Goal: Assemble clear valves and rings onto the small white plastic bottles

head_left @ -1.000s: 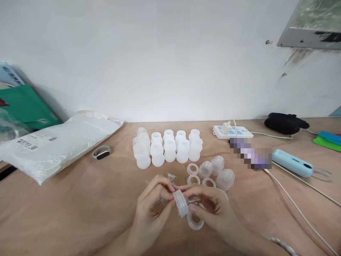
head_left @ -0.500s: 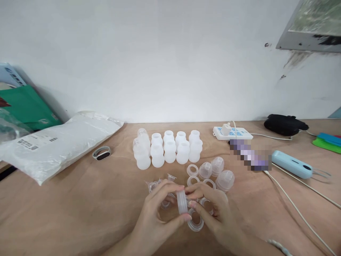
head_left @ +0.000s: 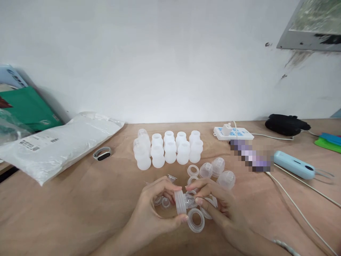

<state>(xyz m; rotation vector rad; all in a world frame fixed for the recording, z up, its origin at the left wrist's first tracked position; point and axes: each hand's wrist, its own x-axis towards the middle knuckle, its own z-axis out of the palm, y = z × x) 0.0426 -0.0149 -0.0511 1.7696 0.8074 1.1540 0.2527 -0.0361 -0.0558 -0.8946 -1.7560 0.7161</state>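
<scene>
My left hand (head_left: 151, 208) pinches a clear ribbed bottle collar (head_left: 180, 202) by its rim, thumb below and fingers above. A clear soft bottle nipple (head_left: 189, 201) sticks out of the collar's right side. Its tip is between the thumb and fingers of my right hand (head_left: 220, 202). Just below lies a loose collar ring (head_left: 196, 220), with another ring (head_left: 193, 170) farther back. More clear nipples (head_left: 165, 202) lie partly hidden behind my left hand. Dome-shaped clear caps (head_left: 226, 180) rest beyond my right hand.
Several white bottles (head_left: 170, 152) stand in two rows ahead, the leftmost with clear caps. A white plastic parcel (head_left: 64, 142) and a wristband (head_left: 102, 154) lie left. On the right are a power strip (head_left: 233, 133), a blurred-out purple object (head_left: 249, 154), a light-blue device (head_left: 294, 165) and cables.
The nipple now shows farther out of the collar, toward my right hand. Both hands have shifted slightly, with the collar moving a little left.
</scene>
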